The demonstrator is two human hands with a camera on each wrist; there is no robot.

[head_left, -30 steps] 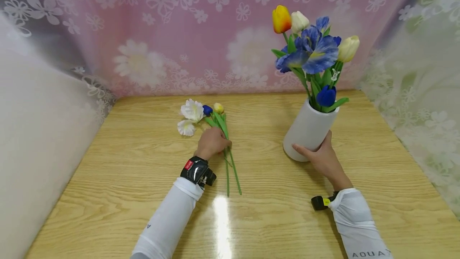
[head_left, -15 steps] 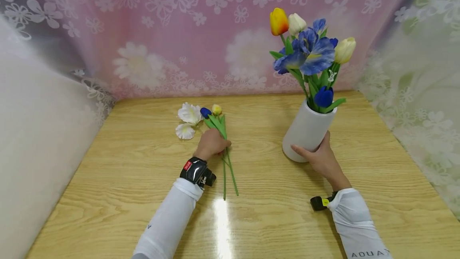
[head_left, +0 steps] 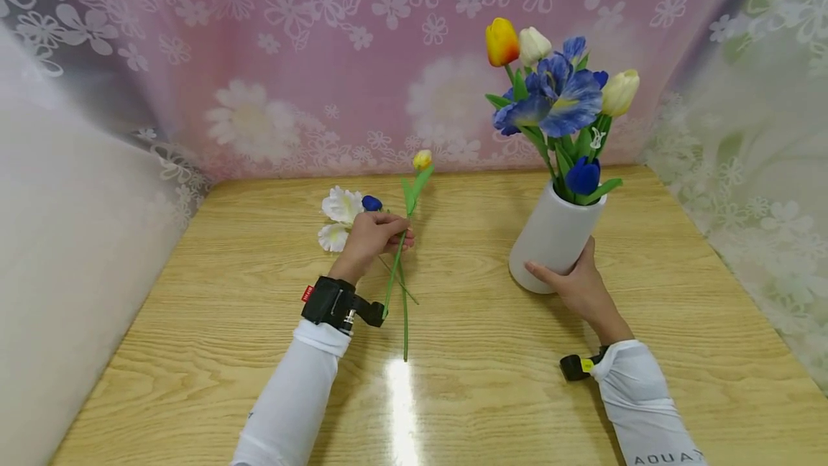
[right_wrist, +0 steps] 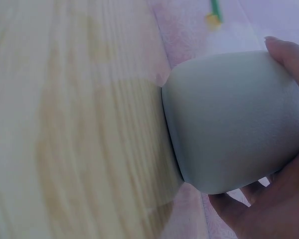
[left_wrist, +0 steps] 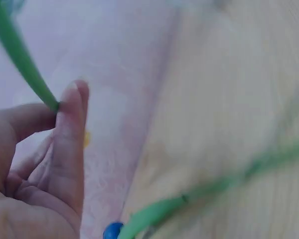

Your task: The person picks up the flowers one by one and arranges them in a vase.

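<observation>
Your left grip (head_left: 377, 233) now pinches the green stem of the yellow tulip (head_left: 422, 159) between thumb and fingers. That bloom has risen away from its neighbours and stands above and to the right of the left grip, its stem crossing down towards your wrist, so one flower is singled out from the loose ones. The blue tulip (head_left: 371, 203) is just beyond the left grip, and the white blooms (head_left: 340, 207) are to its left, all on the worktop (head_left: 485, 394).

Your right grip (head_left: 582, 285) stays wrapped round the lower part of the white vase (head_left: 548, 244), well to the right of the left grip; the blue iris (head_left: 561, 96) and the other flowers in it rise above that hand.

Your left hand covers the upper stems of the loose flowers. The left wrist view is blurred, with only a scrap of yellow behind your fingers. The vase leans in the head view, but you cannot tell true tilt from lens slant; its stem ends are hidden inside.
</observation>
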